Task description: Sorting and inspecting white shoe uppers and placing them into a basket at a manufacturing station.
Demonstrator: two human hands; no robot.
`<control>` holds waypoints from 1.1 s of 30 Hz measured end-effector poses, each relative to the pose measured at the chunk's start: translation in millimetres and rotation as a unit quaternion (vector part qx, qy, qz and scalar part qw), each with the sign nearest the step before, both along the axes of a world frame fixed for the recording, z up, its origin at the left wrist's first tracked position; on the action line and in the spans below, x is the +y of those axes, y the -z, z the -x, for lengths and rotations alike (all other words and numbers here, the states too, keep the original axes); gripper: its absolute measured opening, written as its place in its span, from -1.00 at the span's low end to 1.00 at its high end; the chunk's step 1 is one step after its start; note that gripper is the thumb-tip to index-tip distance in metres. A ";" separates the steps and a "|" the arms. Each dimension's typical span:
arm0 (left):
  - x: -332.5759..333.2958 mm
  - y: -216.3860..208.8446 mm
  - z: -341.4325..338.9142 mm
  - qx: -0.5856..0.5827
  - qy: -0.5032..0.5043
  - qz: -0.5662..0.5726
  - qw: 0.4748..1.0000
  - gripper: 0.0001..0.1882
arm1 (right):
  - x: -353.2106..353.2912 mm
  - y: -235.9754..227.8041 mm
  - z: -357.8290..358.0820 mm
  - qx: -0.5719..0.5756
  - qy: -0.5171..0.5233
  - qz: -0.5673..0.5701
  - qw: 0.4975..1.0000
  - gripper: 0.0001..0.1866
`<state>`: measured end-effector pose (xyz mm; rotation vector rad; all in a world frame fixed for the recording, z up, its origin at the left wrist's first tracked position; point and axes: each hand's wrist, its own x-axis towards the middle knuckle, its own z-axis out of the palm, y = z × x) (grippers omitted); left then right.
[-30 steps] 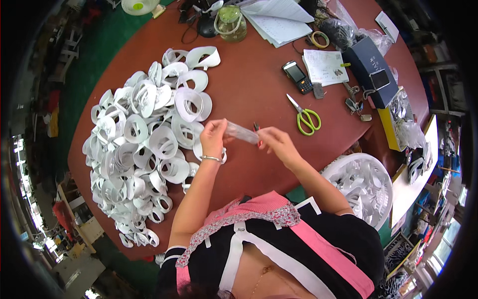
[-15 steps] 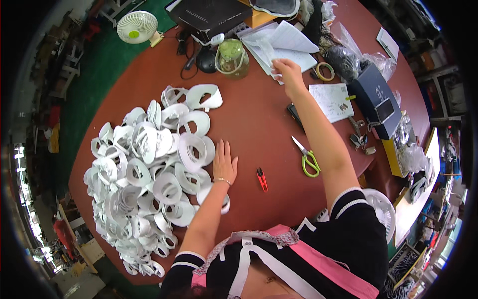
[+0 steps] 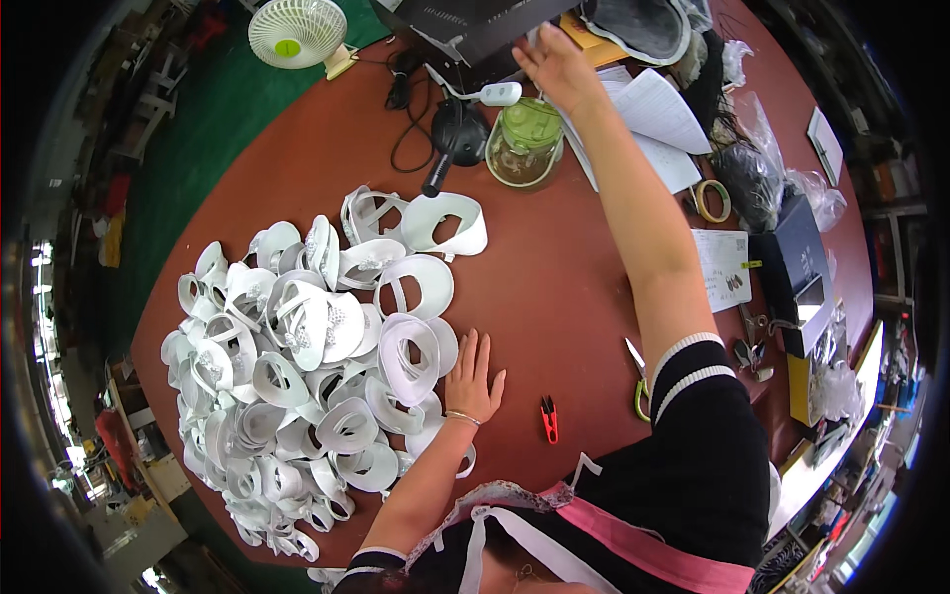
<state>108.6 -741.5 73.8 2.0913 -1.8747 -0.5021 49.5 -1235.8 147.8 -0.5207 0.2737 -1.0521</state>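
My left hand (image 3: 475, 382) lies flat on the red-brown table, fingers stretched, against the right edge of a big heap of white looped pieces (image 3: 346, 426). These look like sandal uppers, some with beaded patches. My right arm reaches far forward. At the near right corner of a black box (image 3: 465, 40) is my right hand (image 3: 559, 69), its fingers spread; whether they touch the box is hard to tell. Below that hand stands a clear jug with a green lid (image 3: 529, 127). Red thread snips (image 3: 549, 420) lie right of my left hand. Green-handled scissors (image 3: 641, 391) are partly hidden by my right arm.
A pale green fan (image 3: 297, 35) stands at the far left. Near the jug are a black hand-held device (image 3: 457, 139) and a white power strip (image 3: 500, 94). Papers (image 3: 658, 119), a tape roll (image 3: 712, 201), plastic bags (image 3: 747, 168) and a dark blue box (image 3: 800, 257) fill the right side.
My right hand has moved from the papers forward and left to the black box, its fingers spreading. My left hand stays flat beside the heap. The whole view has shifted with my head.
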 end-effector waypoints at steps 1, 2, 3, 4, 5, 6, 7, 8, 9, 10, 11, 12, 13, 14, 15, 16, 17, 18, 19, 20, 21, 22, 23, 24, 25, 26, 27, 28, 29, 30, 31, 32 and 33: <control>-0.2 -0.2 0.1 0.001 0.001 -0.001 1.000 -0.30 | -9.4 -8.3 -4.4 0.035 0.007 0.053 0.998 -0.85; 0.6 0.0 -0.8 0.001 -0.001 -0.002 1.000 -0.30 | -16.3 -15.7 -7.5 0.070 0.014 0.106 0.992 -0.85; 0.2 0.6 -0.9 0.000 0.001 -0.001 1.000 -0.30 | -21.8 -22.2 -8.8 0.156 0.031 0.124 0.980 -0.84; -0.6 1.2 -0.8 0.000 0.003 0.001 1.000 -0.30 | -29.4 -24.5 -9.9 0.156 0.030 0.124 0.980 -0.84; -2.0 1.5 -0.1 0.000 0.002 0.001 1.000 -0.30 | -37.9 -28.6 -11.1 0.320 0.037 0.144 0.936 -0.82; -1.1 1.2 -0.7 0.003 0.001 -0.002 1.000 -0.30 | -39.9 -33.5 -15.3 0.472 0.040 0.159 0.866 -0.81; -0.2 1.0 -1.3 0.006 -0.001 -0.004 1.000 -0.30 | -37.1 -35.7 -15.0 0.513 0.058 0.217 0.829 -0.76; 0.4 1.3 -2.4 0.005 -0.004 -0.005 1.000 -0.30 | -32.8 -36.1 -15.2 0.511 0.055 0.218 0.830 -0.76; 0.1 2.0 -1.8 0.007 -0.003 -0.003 1.000 -0.30 | -31.9 -35.8 -11.3 0.481 0.098 0.223 0.842 -0.77; 0.3 2.1 -1.4 0.008 -0.001 0.000 1.000 -0.31 | -31.1 -36.1 -8.3 0.450 0.140 0.227 0.852 -0.77; 1.2 1.5 -1.4 0.007 -0.005 0.001 1.000 -0.31 | -30.4 -36.9 -6.7 0.449 0.138 0.229 0.853 -0.77; 0.4 1.7 -1.6 0.007 -0.002 0.000 1.000 -0.31 | -30.9 -39.7 -3.8 0.393 0.113 0.130 0.903 -0.70; -0.5 1.4 -1.7 0.006 0.001 -0.001 1.000 -0.31 | -31.2 -42.6 -1.7 0.330 0.087 0.028 0.940 -0.62; -1.0 0.6 -1.7 0.004 -0.001 0.002 1.000 -0.31 | -30.9 -44.9 -0.8 0.262 0.058 -0.074 0.961 -0.53; 0.9 -0.5 -3.1 0.003 -0.005 -0.005 1.000 -0.31 | -16.4 -60.0 -13.5 0.315 0.107 -0.109 0.937 -0.42; 0.7 -1.4 -2.7 0.006 -0.003 -0.010 1.000 -0.30 | -15.9 -63.2 -18.8 0.313 0.109 -0.107 0.937 -0.42; 0.5 -1.9 -1.7 0.004 -0.002 -0.007 1.000 -0.30 | -14.8 -65.9 -22.9 0.401 0.098 -0.044 0.910 -0.32; 1.5 -2.3 -1.2 0.015 -0.009 -0.010 1.000 -0.30 | -14.1 -65.5 -27.0 0.483 0.084 0.017 0.872 -0.23; 0.5 -1.8 -0.4 0.028 -0.013 -0.012 0.999 -0.30 | -23.3 -61.3 -33.8 0.521 0.118 -0.010 0.845 -0.30; -0.1 -1.0 0.7 0.027 -0.010 -0.009 1.000 -0.30 | -31.9 -57.0 -31.3 0.520 0.122 -0.009 0.846 -0.30; 0.8 -1.0 1.6 0.018 -0.007 -0.002 1.000 -0.31 | -35.3 -55.6 -33.0 0.463 0.141 -0.053 0.874 -0.39; 0.8 -0.6 1.9 0.010 -0.004 0.005 1.000 -0.31 | -39.0 -54.3 -33.9 0.403 0.159 -0.098 0.896 -0.49; 0.4 0.1 1.6 0.009 -0.002 0.004 1.000 -0.31 | -44.3 -54.4 -29.9 0.366 0.167 -0.079 0.912 -0.53; 1.8 0.0 -1.8 0.005 -0.012 0.001 1.000 -0.31 | -37.6 -61.5 -31.8 0.347 0.163 -0.068 0.921 -0.58; 1.4 -1.1 -0.7 0.008 -0.008 0.002 1.000 -0.31 | -41.1 -63.2 -28.8 0.335 0.173 -0.055 0.924 -0.58; 0.9 -1.8 0.6 0.012 -0.004 0.003 1.000 -0.31 | -44.1 -64.1 -26.9 0.324 0.182 -0.042 0.927 -0.58; 0.9 -2.5 -0.7 0.012 -0.008 0.001 1.000 -0.31 | -42.3 -67.9 -28.5 0.314 0.147 -0.041 0.937 -0.56; 0.9 -3.2 -1.8 0.015 -0.010 -0.003 1.000 -0.31 | -39.8 -70.6 -31.3 0.315 0.143 -0.042 0.937 -0.56; 2.0 -3.7 -2.3 0.018 -0.011 -0.007 1.000 -0.31 | -36.2 -72.3 -33.0 0.320 0.160 -0.044 0.933 -0.55; 1.2 -3.0 -2.4 0.018 -0.012 -0.006 1.000 -0.31 | -35.6 -73.3 -33.7 0.326 0.180 -0.045 0.927 -0.53; 0.3 -2.2 -1.9 0.017 -0.008 -0.002 1.000 -0.31 | -40.2 -69.6 -37.1 0.309 0.200 -0.052 0.928 -0.56; -0.5 -1.5 -1.8 0.016 -0.005 0.002 1.000 -0.31 | -42.1 -68.7 -34.3 0.309 0.200 -0.051 0.928 -0.56; 0.2 -1.5 -1.7 0.016 -0.008 0.000 1.000 -0.31 | -41.1 -68.7 -31.0 0.289 0.191 -0.034 0.937 -0.54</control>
